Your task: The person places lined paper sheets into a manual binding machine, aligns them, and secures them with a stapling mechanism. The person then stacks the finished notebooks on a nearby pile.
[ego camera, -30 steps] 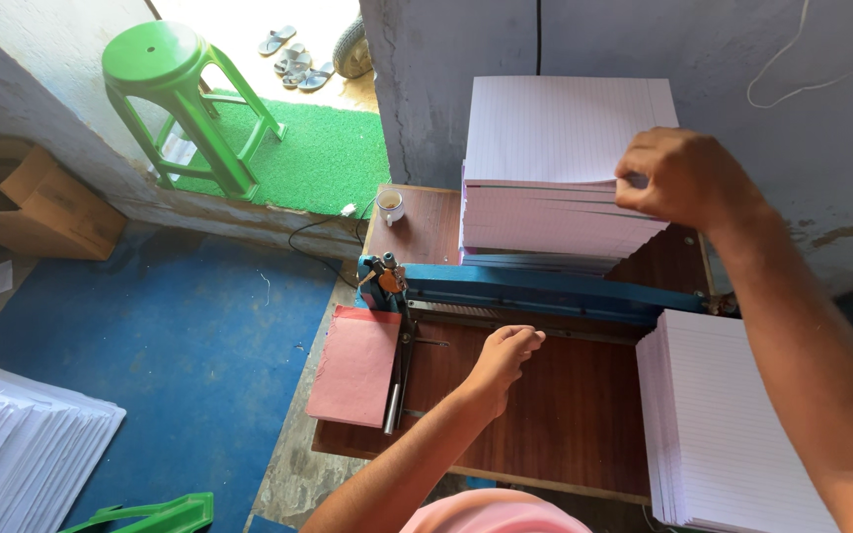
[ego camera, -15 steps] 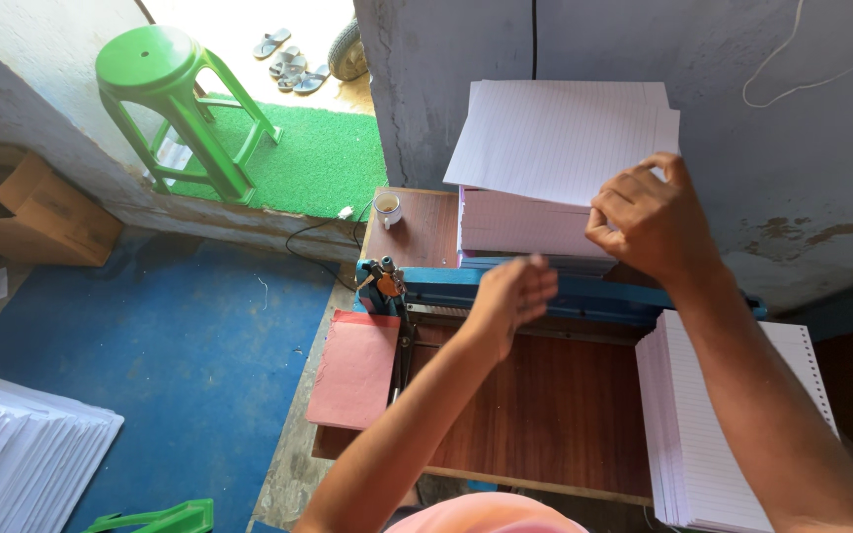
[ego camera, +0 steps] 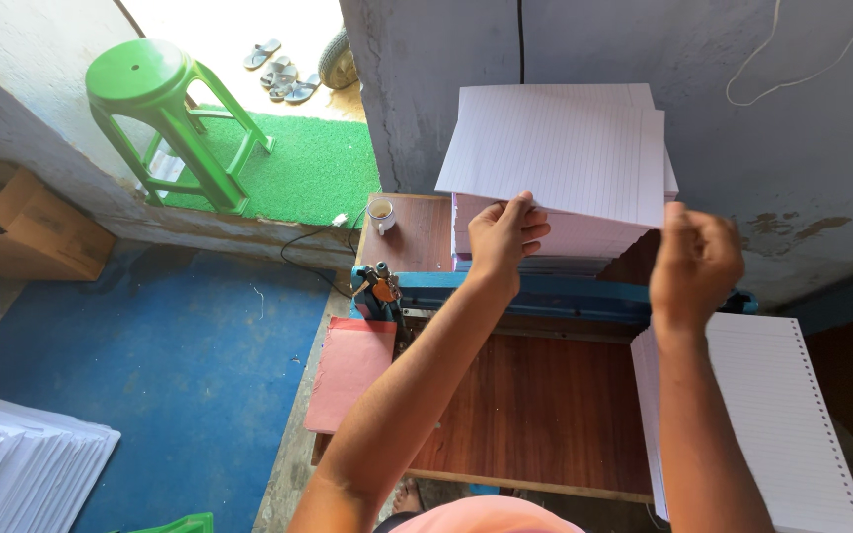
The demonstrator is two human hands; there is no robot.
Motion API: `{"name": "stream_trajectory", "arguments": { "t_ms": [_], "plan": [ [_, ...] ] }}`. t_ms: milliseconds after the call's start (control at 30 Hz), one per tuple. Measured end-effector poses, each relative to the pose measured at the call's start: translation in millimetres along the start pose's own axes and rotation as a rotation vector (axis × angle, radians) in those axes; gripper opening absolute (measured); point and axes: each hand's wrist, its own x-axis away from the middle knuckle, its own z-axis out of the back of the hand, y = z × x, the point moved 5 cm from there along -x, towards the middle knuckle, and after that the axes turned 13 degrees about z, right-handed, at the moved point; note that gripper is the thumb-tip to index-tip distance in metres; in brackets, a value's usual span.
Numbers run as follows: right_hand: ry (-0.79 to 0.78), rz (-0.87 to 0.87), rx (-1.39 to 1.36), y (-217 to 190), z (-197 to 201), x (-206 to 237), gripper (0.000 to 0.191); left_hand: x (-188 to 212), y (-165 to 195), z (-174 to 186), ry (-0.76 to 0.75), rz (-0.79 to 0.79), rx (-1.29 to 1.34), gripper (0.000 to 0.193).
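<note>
A sheaf of white ruled paper sheets is lifted off the tall paper stack at the back of the wooden table. My left hand grips the sheaf's near left edge. My right hand pinches its near right corner. Both hands hover above the blue paper-punching machine that spans the table. A second stack of ruled sheets with punched holes lies at the table's right side, below my right forearm.
A small white cup stands at the table's back left. A red folder hangs off the left edge. A green plastic stool, a green mat, a cardboard box and more paper stacks occupy the floor at left.
My left hand rose from the table's wood surface to the paper's near edge. My right hand came off the stack top, and together they lifted a sheaf of sheets.
</note>
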Motion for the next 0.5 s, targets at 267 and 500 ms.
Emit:
{"name": "stream_trajectory", "arguments": {
  "t_ms": [267,500],
  "plan": [
    [-0.385,-0.865,-0.844,19,-23,7,0.053,28,-21,11,0.017,-0.084,0.025,0.028],
    [-0.429,-0.87,-0.753,21,-28,2,0.04,28,-34,25,-0.026,-0.056,0.136,0.028]
  ]
}}
